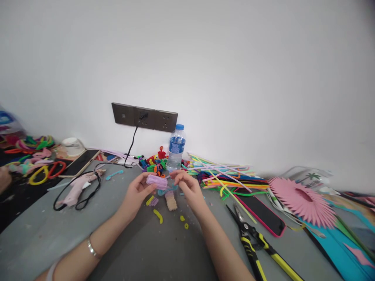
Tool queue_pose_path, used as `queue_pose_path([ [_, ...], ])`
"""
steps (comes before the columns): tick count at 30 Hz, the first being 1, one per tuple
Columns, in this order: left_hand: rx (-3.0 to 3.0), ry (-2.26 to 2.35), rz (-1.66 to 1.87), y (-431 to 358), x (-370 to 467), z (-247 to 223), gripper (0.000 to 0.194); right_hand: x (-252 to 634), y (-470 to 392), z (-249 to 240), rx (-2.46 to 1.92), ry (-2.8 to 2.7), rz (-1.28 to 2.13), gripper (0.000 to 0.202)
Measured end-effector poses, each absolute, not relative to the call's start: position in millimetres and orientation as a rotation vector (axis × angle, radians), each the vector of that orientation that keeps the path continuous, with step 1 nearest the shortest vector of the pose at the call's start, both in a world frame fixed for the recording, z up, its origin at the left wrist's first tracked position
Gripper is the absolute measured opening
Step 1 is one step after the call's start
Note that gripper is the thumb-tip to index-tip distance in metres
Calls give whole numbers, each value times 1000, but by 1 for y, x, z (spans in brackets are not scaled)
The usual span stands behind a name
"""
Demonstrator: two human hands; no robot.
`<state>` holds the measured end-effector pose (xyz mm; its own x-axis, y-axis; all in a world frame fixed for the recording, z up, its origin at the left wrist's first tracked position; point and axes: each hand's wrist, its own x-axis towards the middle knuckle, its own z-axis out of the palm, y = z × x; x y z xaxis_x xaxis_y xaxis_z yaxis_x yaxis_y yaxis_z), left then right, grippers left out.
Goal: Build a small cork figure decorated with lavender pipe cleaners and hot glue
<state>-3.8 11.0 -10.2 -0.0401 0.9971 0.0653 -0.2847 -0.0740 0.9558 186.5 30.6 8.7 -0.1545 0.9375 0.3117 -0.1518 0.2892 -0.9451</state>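
Left hand [140,192]: grasping a short, fuzzy, light-purple bundle [157,182] between thumb and fingers, above the grey worktop [129,249]. Right hand [190,189]: fingers bent, fingertips near the bundle's right end; whether they grip anything cannot be told.

Just below the bundle in view is a fuzzy light-blue strip [166,191], with a beige, rough-ended block [171,203] under it. Nearer the person lie a curved, fuzzy yellow-green piece [158,216] and smaller yellow-green bits [182,218].

Beyond the hands, a clear plastic bottle with a blue cap and label [177,146] stands upright near the wall. To the right, long multicoloured fuzzy stems [234,180] lie in a loose pile; nearer are a dark-screened phone with a pink-red edge [262,214] and yellow-and-black-handled cutters [245,227], blades slightly parted. To the left rests a pale-pink glue gun [75,191] with a black cord.
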Motion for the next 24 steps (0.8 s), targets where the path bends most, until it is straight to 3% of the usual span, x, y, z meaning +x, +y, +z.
queue_pose_path([
  [9, 1021, 976, 1376, 14, -5, -14, 44, 208, 43, 3, -821, -1324, 1153, 11],
  [16, 986, 983, 1352, 13, -6, -11, 50, 218, 47, 3, -919, -1271, 1153, 26],
  [24, 999, 989, 1342, 11, -4, -7, 52, 213, 49, -2, -726, -1214, 1309, 33],
])
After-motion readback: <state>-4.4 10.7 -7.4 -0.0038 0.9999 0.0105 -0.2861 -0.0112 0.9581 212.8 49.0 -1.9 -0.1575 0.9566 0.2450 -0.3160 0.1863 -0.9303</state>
